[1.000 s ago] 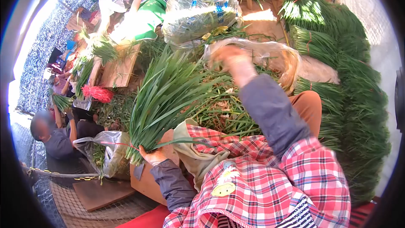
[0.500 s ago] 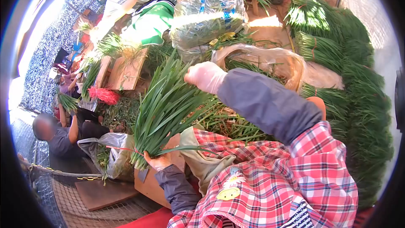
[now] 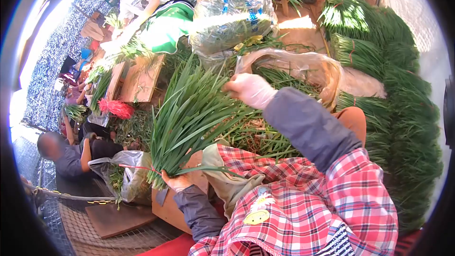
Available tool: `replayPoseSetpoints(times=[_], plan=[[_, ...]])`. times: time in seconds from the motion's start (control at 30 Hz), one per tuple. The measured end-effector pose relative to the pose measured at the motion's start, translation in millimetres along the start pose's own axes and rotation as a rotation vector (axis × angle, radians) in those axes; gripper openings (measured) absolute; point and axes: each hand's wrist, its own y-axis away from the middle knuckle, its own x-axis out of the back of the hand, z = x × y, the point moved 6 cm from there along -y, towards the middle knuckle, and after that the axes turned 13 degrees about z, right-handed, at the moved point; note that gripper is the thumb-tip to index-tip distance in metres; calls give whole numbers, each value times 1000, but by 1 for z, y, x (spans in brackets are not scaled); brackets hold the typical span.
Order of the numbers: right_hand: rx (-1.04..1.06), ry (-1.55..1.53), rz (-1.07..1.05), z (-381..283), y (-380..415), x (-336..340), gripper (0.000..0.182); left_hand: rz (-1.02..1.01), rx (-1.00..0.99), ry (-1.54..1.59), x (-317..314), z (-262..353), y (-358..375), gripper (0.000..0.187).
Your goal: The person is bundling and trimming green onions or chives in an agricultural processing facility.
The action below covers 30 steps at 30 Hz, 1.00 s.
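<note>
My left hand (image 3: 177, 181) is closed round the cut base of a bunch of garlic chives (image 3: 187, 109), whose long flat leaves fan up and away. A thin red tie (image 3: 135, 166) sticks out to the left at the base of the bunch. My right hand (image 3: 252, 90) is just right of the leaf tips, its thumb and fingers pinched together. Whatever lies in that pinch is too small to make out. Below the right hand, loose leaves and trimmings (image 3: 263, 137) lie in a heap.
Tied chive bundles (image 3: 358, 57) are stacked along the right. An open plastic bag (image 3: 289, 59) of leaves lies beyond my right hand, with a full clear bag (image 3: 232, 19) behind. Red ties (image 3: 116, 108) lie near a wooden board (image 3: 142, 79). Other people (image 3: 71, 149) sit at left and far left.
My right hand has moved to the right and slightly down, away from the leaf tips. The leaves spread a little more to the right. My left hand keeps its hold.
</note>
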Motion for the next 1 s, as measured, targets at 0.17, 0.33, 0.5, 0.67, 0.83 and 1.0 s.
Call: replayPoseSetpoints(times=[0.17, 0.33, 0.5, 0.67, 0.83, 1.0], plan=[[-602, -1106, 564, 53, 6, 9, 16, -11, 67, 7, 7, 2, -8, 43], [-434, -257, -191, 60, 46, 30, 33, -38, -43, -42, 3, 11, 0, 42], [204, 118, -40, -18, 37, -7, 40, -60, 20, -22, 11, 13, -13, 43], [-458, -1049, 416, 42, 49, -16, 11, -52, -16, -52, 10, 12, -8, 46], [-410, -389, -56, 69, 67, 11, 21, -96, -24, -86, 18, 25, -26, 42], [-77, -415, 449, 35, 16, 49, 19, -107, -132, -184, 22, 33, -22, 39]])
